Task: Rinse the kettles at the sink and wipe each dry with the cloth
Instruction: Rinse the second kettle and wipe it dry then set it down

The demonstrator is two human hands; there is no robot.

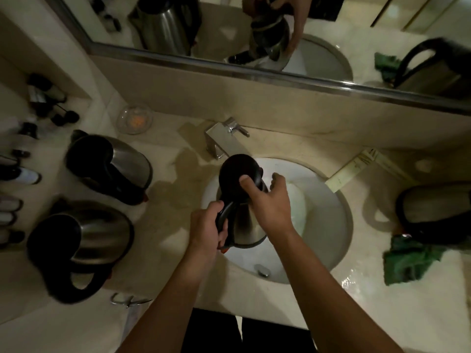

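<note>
A: What's hard to see?
B: The right kettle [433, 215] is cut off and blurred; the bottles [15, 174] far left are dim.
A: The hands?
B: Left hand [207, 225] grips the black handle, right hand [270, 200] clasps the lid of the steel kettle [248, 225] over the round white sink [323, 200]. The crumpled green cloth [407, 261] lies right; two kettles [109, 169] stand left.

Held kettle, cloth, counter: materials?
Held kettle: brushed metal body, likely steel, showing soft streaked reflections; lid and handle matte black, probably plastic. Cloth: green fabric, crumpled folds. Counter: polished beige stone, maybe marble, glossy and wet.
</note>
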